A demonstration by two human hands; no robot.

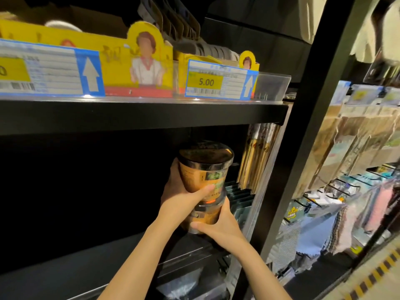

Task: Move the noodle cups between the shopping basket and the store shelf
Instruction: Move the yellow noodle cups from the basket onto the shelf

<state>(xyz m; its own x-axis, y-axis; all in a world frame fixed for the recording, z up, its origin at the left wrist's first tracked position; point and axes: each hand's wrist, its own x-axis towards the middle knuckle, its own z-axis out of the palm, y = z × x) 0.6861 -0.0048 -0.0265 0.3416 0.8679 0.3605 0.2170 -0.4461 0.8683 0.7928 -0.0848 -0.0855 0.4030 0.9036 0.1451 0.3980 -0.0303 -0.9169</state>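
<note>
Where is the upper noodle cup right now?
In the head view, the upper noodle cup sits centre frame, stacked on the lower noodle cup under the black shelf. The left hand grips it; the right hand grips the lower one.

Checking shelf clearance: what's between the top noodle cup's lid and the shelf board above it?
Nothing: in the head view, only dark bare space separates the top noodle cup, held by the left hand, from the shelf board.
</note>
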